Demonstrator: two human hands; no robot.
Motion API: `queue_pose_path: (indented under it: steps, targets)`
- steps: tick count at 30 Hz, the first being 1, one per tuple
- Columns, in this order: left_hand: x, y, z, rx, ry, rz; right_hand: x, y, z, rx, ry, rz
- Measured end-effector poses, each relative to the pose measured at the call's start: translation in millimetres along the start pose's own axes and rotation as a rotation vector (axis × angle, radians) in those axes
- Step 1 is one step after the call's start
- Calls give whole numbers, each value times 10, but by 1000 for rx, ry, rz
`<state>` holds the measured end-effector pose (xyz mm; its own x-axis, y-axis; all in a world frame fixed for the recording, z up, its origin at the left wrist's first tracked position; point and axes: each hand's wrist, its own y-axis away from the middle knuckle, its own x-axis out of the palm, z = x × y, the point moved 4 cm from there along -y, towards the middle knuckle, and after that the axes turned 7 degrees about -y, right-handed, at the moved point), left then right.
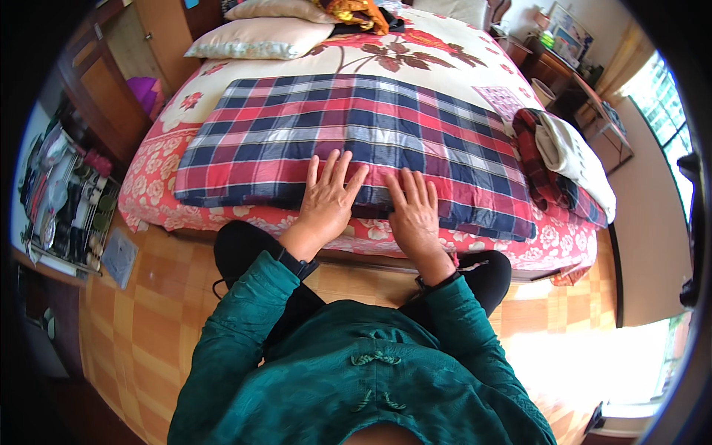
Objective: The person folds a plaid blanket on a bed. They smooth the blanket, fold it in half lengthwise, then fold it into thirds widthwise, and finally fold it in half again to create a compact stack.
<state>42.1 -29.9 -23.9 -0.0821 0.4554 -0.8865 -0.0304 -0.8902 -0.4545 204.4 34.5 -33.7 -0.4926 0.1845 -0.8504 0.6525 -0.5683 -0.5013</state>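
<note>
A folded plaid cloth point(267, 136) in navy, red and white lies across the near end of the bed. It is a wide, flat rectangle, perhaps a sheet or a blanket cover. My left hand point(328, 197) rests palm down on its front part, fingers spread and pointing away from me. Beside it, my right hand point(414, 208) lies flat near the same front edge, fingers slightly apart. Neither hand grips anything. Under the plaid cloth shows a pink and white floral bedspread point(156, 172).
To the right sits a pile of folded plaid fabric point(542, 167) with a white cloth point(578, 161) over it. Pillows point(261, 39) and an orange patterned cloth point(361, 14) are farther back. A shoe rack point(72, 206) stands left, a desk point(548, 61) at back right.
</note>
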Motion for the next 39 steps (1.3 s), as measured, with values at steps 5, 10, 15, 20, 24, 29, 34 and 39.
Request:
queue_pose_path:
  steps: [5,10,15,20,24,29,34,39]
  targets:
    - [170,-95,-156,76,135,86,97,-7,-8,2,41,72]
    - [112,-62,-168,90,116,113,-40,113,-245,88,50,103]
    - [-139,-278,-223,31,87,442,-255,241,-534,244,75,85]
    - [-136,-597,-354,96,13,33,-289,329,-658,236,116,107]
    - [277,-497,-316,38,67,263,-419,477,-902,335,120,80]
    - [369,-451,-280,53,93,213,-580,701,-1262,524,182,100]
    - [306,-452,-302,53,79,233,-846,794,-1420,692,251,226]
    - [318,-438,-311,40,87,242,-1175,447,-1321,504,85,148]
